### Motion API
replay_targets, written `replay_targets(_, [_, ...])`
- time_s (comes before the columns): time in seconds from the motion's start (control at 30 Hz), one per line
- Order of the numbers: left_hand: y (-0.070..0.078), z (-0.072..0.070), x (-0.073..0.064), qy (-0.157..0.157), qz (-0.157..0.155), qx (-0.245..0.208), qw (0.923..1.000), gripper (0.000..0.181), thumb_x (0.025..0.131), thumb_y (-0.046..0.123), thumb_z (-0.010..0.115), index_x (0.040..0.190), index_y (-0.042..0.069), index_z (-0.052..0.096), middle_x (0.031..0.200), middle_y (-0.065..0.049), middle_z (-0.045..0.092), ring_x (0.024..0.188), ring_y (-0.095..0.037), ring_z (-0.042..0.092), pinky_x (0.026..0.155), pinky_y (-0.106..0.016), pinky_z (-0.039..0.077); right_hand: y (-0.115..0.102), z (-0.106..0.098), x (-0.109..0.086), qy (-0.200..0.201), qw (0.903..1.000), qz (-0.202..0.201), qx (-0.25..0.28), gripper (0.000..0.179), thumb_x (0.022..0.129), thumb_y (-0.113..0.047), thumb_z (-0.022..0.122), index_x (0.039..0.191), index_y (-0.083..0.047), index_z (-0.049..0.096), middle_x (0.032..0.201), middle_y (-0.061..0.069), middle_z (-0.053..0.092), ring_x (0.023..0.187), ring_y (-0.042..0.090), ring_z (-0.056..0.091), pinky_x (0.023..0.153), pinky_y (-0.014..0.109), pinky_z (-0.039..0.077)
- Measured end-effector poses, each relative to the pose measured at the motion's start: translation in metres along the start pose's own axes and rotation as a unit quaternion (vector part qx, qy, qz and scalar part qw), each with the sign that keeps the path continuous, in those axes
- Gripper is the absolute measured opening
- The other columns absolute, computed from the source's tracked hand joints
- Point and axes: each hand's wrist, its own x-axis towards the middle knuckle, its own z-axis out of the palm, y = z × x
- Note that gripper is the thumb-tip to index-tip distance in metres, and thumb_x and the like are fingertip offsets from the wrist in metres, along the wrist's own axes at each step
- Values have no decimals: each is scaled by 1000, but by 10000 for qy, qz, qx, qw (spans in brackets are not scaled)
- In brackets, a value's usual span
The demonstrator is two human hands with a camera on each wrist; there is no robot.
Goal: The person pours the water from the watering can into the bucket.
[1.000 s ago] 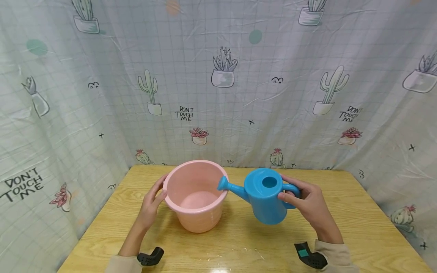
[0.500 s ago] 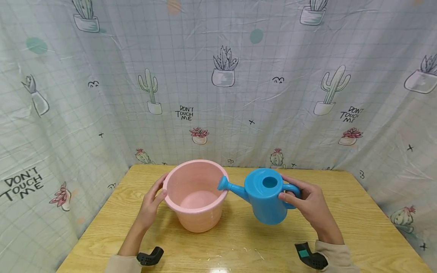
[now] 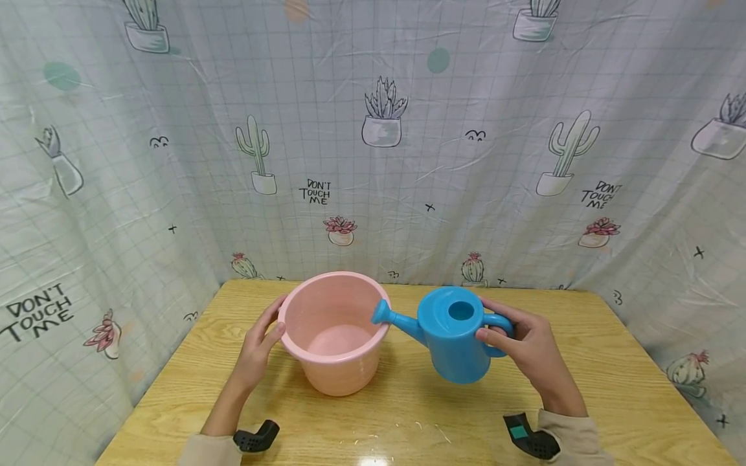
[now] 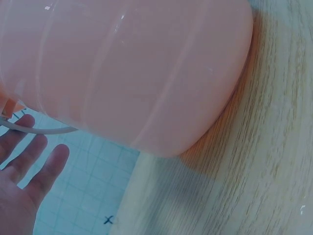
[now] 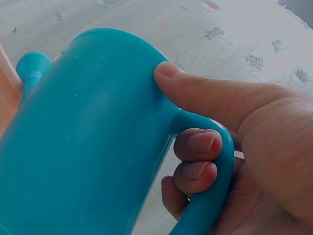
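A pink bucket [image 3: 340, 377] stands upright on the wooden table. My left hand [image 3: 256, 346] rests against its left side at the rim, thumb toward the front. In the left wrist view, the fingers [image 4: 51, 169] are spread and fairly straight near a thin pale bail handle [image 4: 44, 130]. My right hand [image 3: 527, 343] grips the handle [image 5: 222, 171] of a blue watering can [image 3: 457, 349], fingers curled through it and thumb pressed on the body. The can's spout points left, its rose [image 3: 381, 312] over the bucket's right rim. The bucket's visible inside looks bare; the can's contents are hidden.
Small shiny wet-looking marks [image 3: 443, 433] dot the table [image 3: 583, 362] in front. A curtain [image 3: 431, 168] printed with potted cacti hangs behind and along both sides. Black devices [image 3: 258, 437] sit at both wrists.
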Motion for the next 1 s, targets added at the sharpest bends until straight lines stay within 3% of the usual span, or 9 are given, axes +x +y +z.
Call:
replay_targets(0.13, [0,0,0,16,-22,19,10000,50,101,7,41,151,10,34,153,-12,38,132,5,37,97,-10,38,0,-1,0,-7,10000,32,94,50,89,-3,66,136,6,51,108,-22,66,82,3,63,79,19,53])
replay_targets(0.4, [0,0,0,25,-55,14,10000,50,101,8,42,151,12,34,153,-13,38,131,6,37,96,-9,38,1,-3,-1,-31,9999,-19,134,51,90,-5,66,137,6,50,113,-24,65,90,5,65,81,18,53])
replay_targets(0.63, [0,0,0,26,-112,54,9999,50,102,9,41,151,11,34,153,-13,38,130,7,38,96,-10,39,1,-1,0,-8,9996,-104,251,49,89,1,65,135,8,51,107,-20,68,80,3,62,78,19,53])
replay_targets(1.0, [0,1,-1,46,-118,108,9999,50,102,10,42,151,11,34,153,-11,38,130,7,38,97,-10,38,0,-1,-1,-7,9996,-167,216,49,89,2,64,135,8,51,108,-20,68,83,3,64,78,19,53])
